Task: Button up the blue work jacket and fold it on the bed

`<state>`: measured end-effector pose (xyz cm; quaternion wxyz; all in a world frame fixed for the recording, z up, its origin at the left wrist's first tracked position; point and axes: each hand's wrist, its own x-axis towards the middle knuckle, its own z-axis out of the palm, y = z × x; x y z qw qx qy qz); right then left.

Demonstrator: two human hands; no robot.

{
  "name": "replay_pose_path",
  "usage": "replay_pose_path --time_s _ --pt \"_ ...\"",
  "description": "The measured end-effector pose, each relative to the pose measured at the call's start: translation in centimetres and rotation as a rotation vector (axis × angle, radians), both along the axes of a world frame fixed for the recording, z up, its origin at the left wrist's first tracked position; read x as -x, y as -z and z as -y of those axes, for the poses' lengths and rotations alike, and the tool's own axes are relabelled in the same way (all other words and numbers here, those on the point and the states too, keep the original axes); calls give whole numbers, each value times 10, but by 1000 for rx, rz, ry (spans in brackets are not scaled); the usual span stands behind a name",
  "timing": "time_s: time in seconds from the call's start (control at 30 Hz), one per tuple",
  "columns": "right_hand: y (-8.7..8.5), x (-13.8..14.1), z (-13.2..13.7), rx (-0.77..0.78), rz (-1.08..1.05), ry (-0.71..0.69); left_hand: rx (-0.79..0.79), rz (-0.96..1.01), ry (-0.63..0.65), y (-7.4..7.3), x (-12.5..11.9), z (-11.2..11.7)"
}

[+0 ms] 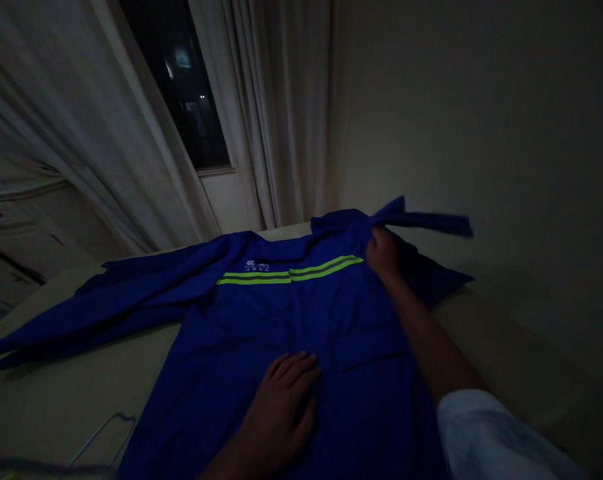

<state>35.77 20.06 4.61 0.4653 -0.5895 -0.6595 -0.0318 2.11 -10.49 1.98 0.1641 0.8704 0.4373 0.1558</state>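
A blue work jacket [261, 320] with a yellow-green reflective stripe across its chest lies spread out, front side up. White lettering shows above the stripe on the left. My left hand [286, 400] rests flat on the lower front of the jacket, fingers stretched out. At the upper right, my right hand [382, 252] is closed on the jacket near the shoulder, and a strip of blue cloth stands out to the right above it. The jacket's left-side sleeve [111, 300] stretches out toward the left edge of the view.
The jacket lies on a pale bed [96, 387]. A wire hanger [101, 433] is at the lower left. Behind are long curtains [281, 113], a dark window [191, 100] and a wall [461, 120] on the right. A cabinet [26, 227] stands at the far left.
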Motion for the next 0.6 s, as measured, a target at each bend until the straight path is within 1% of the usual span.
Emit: replay_pose_path --time_s 0.07,0.1,0.13,0.17,0.27,0.37,0.43,0.47,0.53,0.57,0.6 --pt "10 37 7 188 336 -344 5 5 -2 0 0 0" --pt "16 50 11 262 448 -464 8 7 -2 -1 0 0" --pt "22 59 15 319 517 -540 11 10 -3 -2 0 -1" --pt "28 64 19 357 552 -580 16 12 -4 -2 0 -1" --pt "37 63 22 398 545 -596 39 15 -13 -3 1 -2" --pt "35 57 20 405 522 -597 66 39 -30 -1 -1 1" --pt "33 58 22 407 523 -591 101 100 -47 1 -3 2" --pt "32 59 24 401 527 -581 136 164 -65 1 -3 1" --pt "31 63 30 363 547 -533 248 385 -156 -1 3 -7" --pt "31 65 32 342 562 -499 314 533 -241 -4 11 -15" --pt "32 67 35 330 578 -463 362 695 -361 -8 23 -26"
